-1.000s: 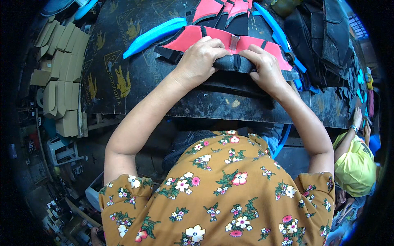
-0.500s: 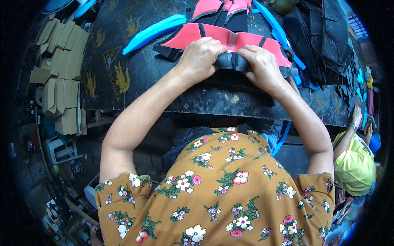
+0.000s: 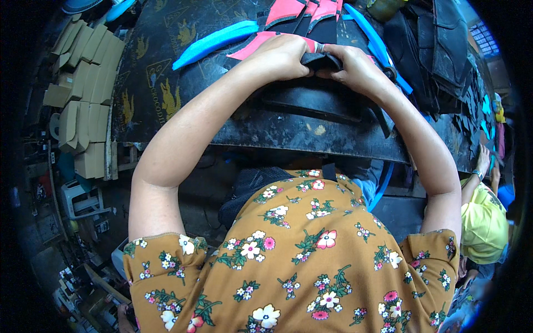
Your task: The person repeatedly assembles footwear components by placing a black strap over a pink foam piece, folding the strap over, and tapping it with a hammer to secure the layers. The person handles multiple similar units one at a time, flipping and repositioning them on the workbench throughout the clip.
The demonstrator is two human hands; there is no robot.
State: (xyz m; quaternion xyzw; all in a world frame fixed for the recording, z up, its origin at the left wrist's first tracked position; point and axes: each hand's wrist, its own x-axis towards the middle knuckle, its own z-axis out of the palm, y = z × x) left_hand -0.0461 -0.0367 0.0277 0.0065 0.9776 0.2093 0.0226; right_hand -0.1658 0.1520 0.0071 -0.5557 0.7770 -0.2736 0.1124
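My left hand (image 3: 286,58) and my right hand (image 3: 355,65) face each other near the middle of the dark table. Between them they pinch the black near edge of a pink-faced, black-edged panel (image 3: 244,51), its edge folded up at the centre. The fingers of both hands are curled, thumbs toward each other. Much of the panel is hidden behind my hands. Below my hands, a smooth black curved part (image 3: 311,102) hangs over the tabletop; whether it belongs to the panel I cannot tell.
More pink-and-black pieces (image 3: 322,14) lie beyond my hands. Blue strips (image 3: 214,44) flank the work. Black sewn pieces (image 3: 427,61) are heaped at the right of the table (image 3: 183,130). Cardboard boxes (image 3: 89,83) stand at left; a person in yellow (image 3: 486,222) is at right.
Both hands have moved slightly away from me and rolled the panel's centre edge upward. Less of the pink face shows now, and more of the black part below is visible.
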